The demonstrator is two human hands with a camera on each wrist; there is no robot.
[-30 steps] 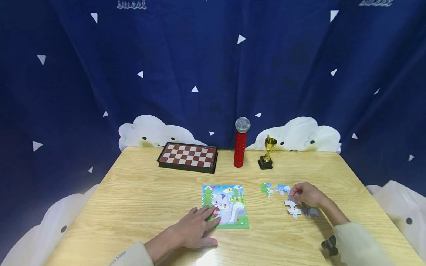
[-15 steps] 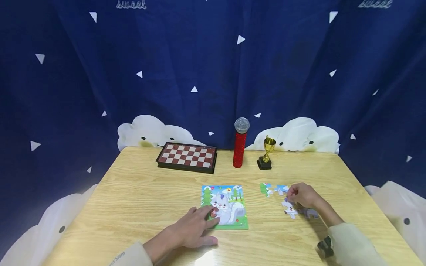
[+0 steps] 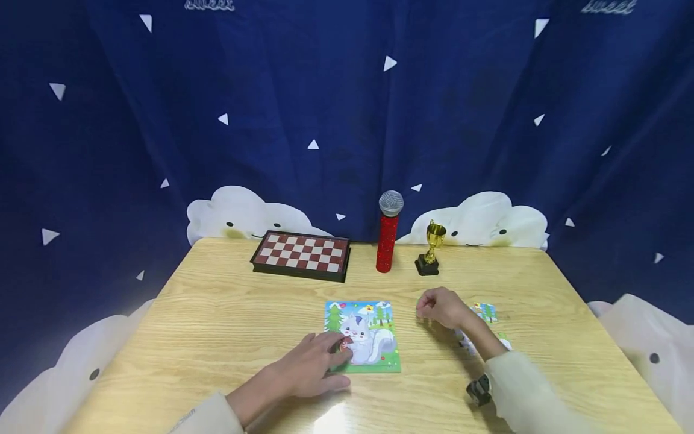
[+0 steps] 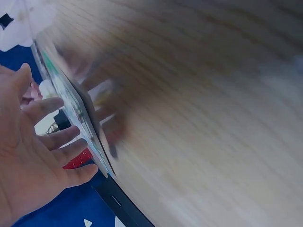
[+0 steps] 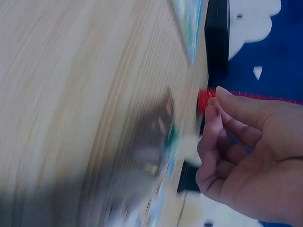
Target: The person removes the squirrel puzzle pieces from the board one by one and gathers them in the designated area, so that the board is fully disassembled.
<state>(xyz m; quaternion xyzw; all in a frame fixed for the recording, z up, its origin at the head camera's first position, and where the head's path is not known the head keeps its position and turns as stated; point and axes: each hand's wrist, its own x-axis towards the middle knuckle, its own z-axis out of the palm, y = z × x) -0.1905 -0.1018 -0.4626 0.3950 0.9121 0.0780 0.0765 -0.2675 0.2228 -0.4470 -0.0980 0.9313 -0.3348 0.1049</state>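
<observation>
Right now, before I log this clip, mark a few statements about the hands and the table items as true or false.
1. The left hand rests its fingers on the squirrel puzzle board. True.
2. The right hand lies flat on the chessboard. False: it is near the loose puzzle pieces, far from the chessboard.
3. The red microphone stands upright between the chessboard and the gold trophy. True.
4. The trophy lies on its side. False: it stands upright.
5. The puzzle board lies behind the chessboard. False: it lies nearer the person.
</observation>
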